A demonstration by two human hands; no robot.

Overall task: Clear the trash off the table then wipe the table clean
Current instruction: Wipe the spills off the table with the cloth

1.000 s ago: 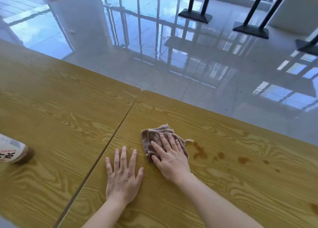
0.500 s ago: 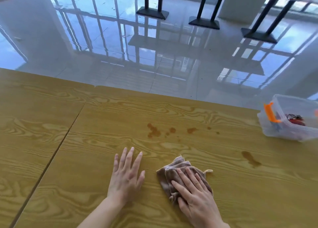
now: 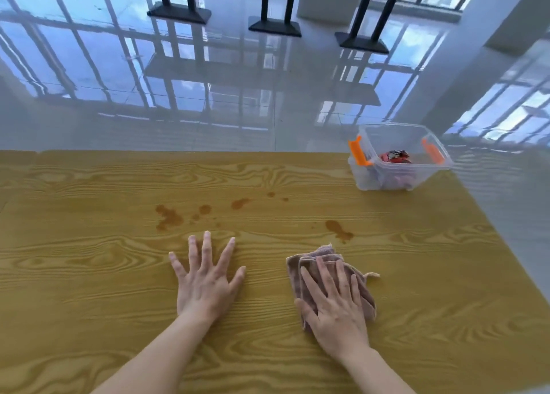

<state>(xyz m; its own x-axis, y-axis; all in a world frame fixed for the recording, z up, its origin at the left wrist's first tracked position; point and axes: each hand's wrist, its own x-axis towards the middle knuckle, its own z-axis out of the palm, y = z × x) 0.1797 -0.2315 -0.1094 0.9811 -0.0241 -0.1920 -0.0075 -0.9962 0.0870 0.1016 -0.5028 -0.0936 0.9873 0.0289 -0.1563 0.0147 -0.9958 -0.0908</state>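
Currently, head view: your right hand (image 3: 334,310) lies flat, fingers spread, pressing the folded brown cloth (image 3: 330,280) onto the wooden table (image 3: 89,274); nothing is pinched, the cloth sits under palm and fingers. Your left hand (image 3: 206,283) rests open and empty on the wood just left of it. Brown stains (image 3: 169,216) lie beyond the left fingertips; another stain (image 3: 337,230) sits just past the cloth. Clear bin (image 3: 398,157) with orange latches holds wrappers at the far right edge. No writing legible.
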